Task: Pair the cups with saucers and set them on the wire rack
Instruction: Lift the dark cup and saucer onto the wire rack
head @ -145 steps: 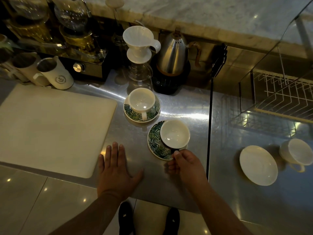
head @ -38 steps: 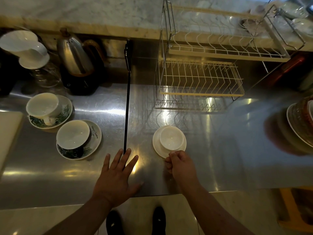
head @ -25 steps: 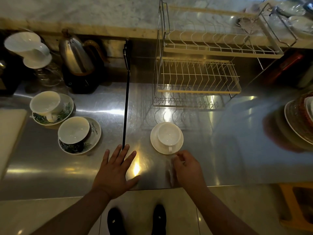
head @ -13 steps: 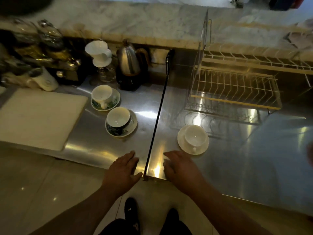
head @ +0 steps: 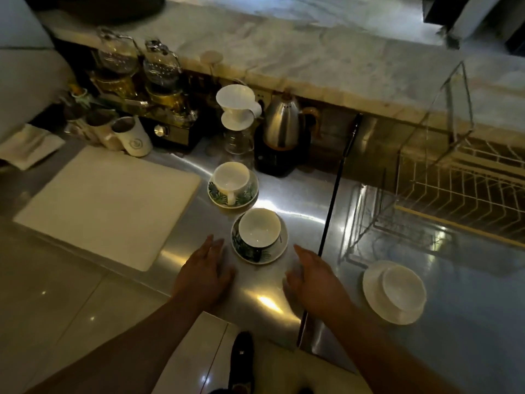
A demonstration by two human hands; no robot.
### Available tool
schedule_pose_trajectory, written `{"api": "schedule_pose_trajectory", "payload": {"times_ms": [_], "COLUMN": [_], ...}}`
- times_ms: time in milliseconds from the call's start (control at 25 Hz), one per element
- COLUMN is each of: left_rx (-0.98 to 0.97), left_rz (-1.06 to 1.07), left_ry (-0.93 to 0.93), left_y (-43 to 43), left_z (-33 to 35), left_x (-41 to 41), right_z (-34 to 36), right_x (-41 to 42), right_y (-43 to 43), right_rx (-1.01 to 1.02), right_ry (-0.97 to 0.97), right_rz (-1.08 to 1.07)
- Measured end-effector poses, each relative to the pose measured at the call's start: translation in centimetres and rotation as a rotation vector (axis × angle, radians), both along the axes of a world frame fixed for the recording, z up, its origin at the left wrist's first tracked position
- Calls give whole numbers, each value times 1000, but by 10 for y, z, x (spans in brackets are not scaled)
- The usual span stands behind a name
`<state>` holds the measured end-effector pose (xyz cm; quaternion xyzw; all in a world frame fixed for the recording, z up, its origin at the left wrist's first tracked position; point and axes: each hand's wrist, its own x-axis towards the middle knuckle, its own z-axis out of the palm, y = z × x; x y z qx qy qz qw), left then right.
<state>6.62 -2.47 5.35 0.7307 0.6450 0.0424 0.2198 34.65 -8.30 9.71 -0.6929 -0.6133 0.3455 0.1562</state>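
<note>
Three pairs made, none on the rack (head: 460, 200) yet.
All three sets stand on your counter (head: 255, 302). Your right hand (head: 311, 280) has let go of the white set and swung left. It now hangs loose-fingered and your left hand (head: 203, 275) lies flat, both holding nothing, flanking the near saucer (head: 279, 248) and near cup (head: 259, 232). The white saucer (head: 375, 291) and white cup (head: 403, 284) sit just in front of the rack, and the far cup (head: 231, 177) is paired too. Pairing looks finished, so loading comes next, probably with this near set.
</note>
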Motion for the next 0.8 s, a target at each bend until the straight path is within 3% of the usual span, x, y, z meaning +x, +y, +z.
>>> {"api": "schedule_pose_trajectory", "payload": {"times_ms": [360,560,801], "left_rx": [6,105,-126], "left_rz": [-221,-279,-183], "left_ry": [-53,-21,-150], "left_y": [79,95,104], "left_z": [-2,-2,0], "left_x": [-1,0,5], "right_z": [-8,-10,-19], "right_x": [-27,-39,-40], "right_y": [65,81,86], "right_rx": [-50,-94,-168], "right_ry": [23,118,289], "right_rz": [-155,-254,-365]}}
